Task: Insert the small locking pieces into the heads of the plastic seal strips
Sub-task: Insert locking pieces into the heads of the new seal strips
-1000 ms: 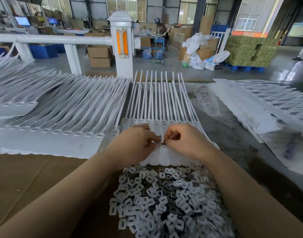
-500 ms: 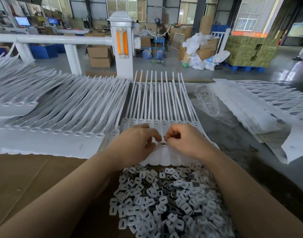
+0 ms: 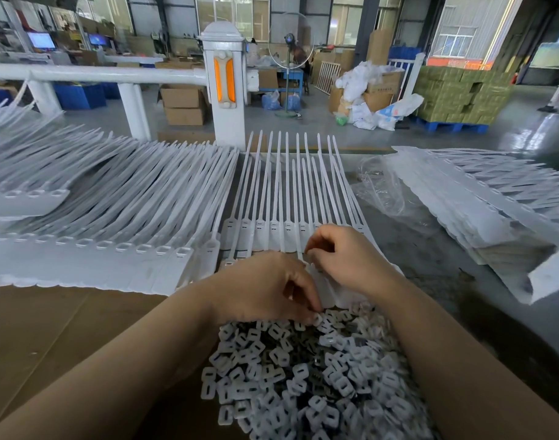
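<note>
Plastic pieces look light and slippery; pinch one by its edges. Left hand curls onto the pile, right hand pinches a strip head.

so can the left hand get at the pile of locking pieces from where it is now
Probably yes. The left hand is already at the far edge of the pile of locking pieces, its fingertips touching the nearest ones. Nothing lies between them; the right hand is up at the seal strips, out of the way.
</note>
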`<action>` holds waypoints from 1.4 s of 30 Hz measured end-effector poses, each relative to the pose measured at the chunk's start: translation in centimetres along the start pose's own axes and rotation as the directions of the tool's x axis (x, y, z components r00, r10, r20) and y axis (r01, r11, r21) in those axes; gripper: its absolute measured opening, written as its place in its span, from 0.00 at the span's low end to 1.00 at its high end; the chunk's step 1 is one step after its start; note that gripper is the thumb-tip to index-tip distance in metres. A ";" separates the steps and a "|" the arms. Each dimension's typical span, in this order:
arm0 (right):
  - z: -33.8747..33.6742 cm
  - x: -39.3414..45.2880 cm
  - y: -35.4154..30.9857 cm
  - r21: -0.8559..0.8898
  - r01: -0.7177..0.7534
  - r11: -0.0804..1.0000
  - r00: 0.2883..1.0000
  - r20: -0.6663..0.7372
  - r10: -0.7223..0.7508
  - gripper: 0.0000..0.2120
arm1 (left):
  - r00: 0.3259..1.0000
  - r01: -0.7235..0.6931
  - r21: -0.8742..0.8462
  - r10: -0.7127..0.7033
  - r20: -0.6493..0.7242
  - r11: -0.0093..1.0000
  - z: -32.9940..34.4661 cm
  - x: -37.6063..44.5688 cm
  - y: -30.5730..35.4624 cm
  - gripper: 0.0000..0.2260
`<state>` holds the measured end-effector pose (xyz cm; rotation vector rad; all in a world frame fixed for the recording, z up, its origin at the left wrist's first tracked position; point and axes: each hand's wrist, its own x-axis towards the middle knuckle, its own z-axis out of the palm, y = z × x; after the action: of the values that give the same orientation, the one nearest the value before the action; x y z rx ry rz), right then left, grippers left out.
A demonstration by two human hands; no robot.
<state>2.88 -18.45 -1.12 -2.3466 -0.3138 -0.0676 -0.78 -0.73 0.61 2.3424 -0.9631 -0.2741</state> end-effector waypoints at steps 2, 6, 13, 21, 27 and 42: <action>0.0 0.0 0.0 0.000 0.000 1.000 1.000 -0.001 0.000 0.10 | 1.000 0.011 -0.016 -0.011 0.001 1.000 0.1 -0.1 0.1 0.04; -0.1 0.0 -0.2 0.021 -0.011 1.000 0.999 -0.031 0.011 0.09 | 0.993 0.035 -0.205 -0.057 -0.100 0.978 -0.3 0.0 0.0 0.04; -0.8 -0.6 -0.8 0.285 0.047 0.957 0.997 0.038 -0.061 0.08 | 0.945 0.234 -0.545 -0.320 -0.067 0.805 -1.5 -0.1 -1.1 0.04; -1.3 -0.8 -1.0 0.438 0.163 0.884 0.962 0.128 -0.240 0.10 | 0.858 0.325 -0.847 -0.507 0.079 0.420 -2.5 -0.4 -1.5 0.06; -1.0 -0.6 -0.9 0.461 0.163 0.872 0.960 0.130 -0.248 0.08 | 0.866 0.323 -0.868 -0.488 0.111 0.376 -2.5 -0.4 -1.6 0.08; -0.8 -0.4 -0.7 0.347 0.058 0.936 0.992 0.081 -0.092 0.04 | 0.877 0.347 -0.681 -0.480 -0.008 0.645 -1.9 -0.1 -2.0 0.06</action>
<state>2.32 -18.66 -0.14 -1.9924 -0.4273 0.0604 1.10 1.31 0.96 1.8242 -0.1415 -0.4779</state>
